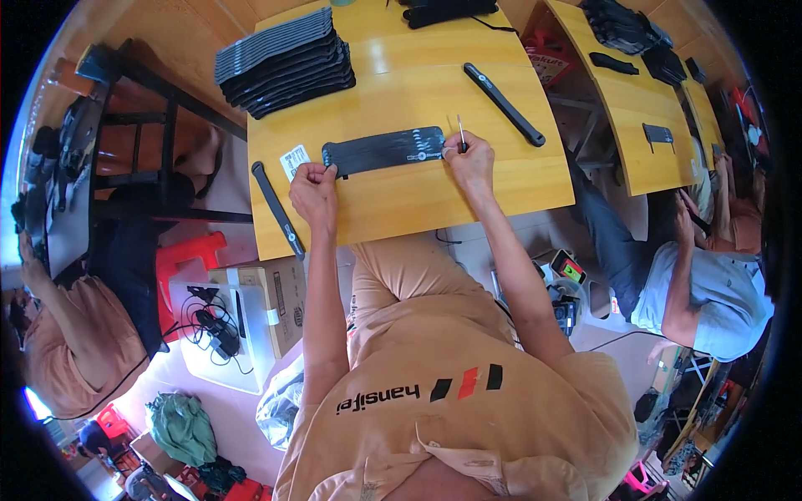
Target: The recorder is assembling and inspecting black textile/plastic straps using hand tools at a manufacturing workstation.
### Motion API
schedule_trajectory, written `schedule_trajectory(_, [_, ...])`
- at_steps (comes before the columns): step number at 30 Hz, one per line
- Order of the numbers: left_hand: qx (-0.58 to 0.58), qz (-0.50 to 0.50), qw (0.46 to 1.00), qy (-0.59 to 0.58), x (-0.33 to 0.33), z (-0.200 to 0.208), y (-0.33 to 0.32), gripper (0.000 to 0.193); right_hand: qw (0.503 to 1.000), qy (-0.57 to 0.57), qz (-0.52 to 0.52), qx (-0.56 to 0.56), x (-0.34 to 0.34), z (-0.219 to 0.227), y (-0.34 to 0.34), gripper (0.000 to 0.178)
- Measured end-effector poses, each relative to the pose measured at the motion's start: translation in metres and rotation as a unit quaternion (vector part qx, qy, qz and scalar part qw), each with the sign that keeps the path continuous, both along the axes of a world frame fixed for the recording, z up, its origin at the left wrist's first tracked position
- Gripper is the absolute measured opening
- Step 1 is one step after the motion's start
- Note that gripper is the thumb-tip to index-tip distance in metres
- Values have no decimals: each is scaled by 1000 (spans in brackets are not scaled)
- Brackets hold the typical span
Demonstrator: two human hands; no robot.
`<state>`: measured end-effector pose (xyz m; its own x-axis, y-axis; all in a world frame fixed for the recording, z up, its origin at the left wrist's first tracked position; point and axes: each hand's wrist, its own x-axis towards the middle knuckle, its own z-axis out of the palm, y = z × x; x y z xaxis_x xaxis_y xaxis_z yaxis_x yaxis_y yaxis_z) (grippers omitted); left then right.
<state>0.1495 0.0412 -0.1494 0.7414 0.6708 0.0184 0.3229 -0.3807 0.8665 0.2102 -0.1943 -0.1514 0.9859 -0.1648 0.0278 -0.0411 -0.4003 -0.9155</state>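
The left hand (pixel 315 194) pinches the near left corner of the flat black band (pixel 380 150); the right hand (pixel 470 167) grips a small pointed tool (pixel 460 129) at its right end. Light, even tension should suit it — tool tips (they point away from the person) clear of the surface. The band lies on the yellow table (pixel 401 209), near a stack of black pieces (pixel 288 63). Beyond — a cardboard box (pixel 286 309) and co-workers (pixel 706 288).
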Motion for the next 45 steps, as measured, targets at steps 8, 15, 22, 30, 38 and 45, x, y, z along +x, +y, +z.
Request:
schedule_trajectory(8, [29, 10, 999, 20, -2, 6, 0, 22, 1000, -22, 5, -1, 2, -12, -4, 2])
schedule_trajectory(15, [20, -13, 989, -147, -21, 1, 0, 14, 1000, -8, 24, 0, -16, 19, -19, 7])
schedule_trajectory(22, [382, -314, 868, -47, -22, 24, -63, 66, 971, -162, 95, -149, -30, 26, -16, 21])
schedule_trajectory(30, [407, -376, 832, 30, -15, 14, -82, 75, 917, -153, 162, -330, -37, 21, -11, 34])
schedule_trajectory(38, [256, -262, 929, -46, -26, 37, -54, 69, 925, -206, 123, -294, -43, 20, -11, 37])
schedule_trajectory(45, [254, 32, 965, 55, -92, 54, 30, 44, 932, -204, 115, -278, -41, 22, -10, 37])
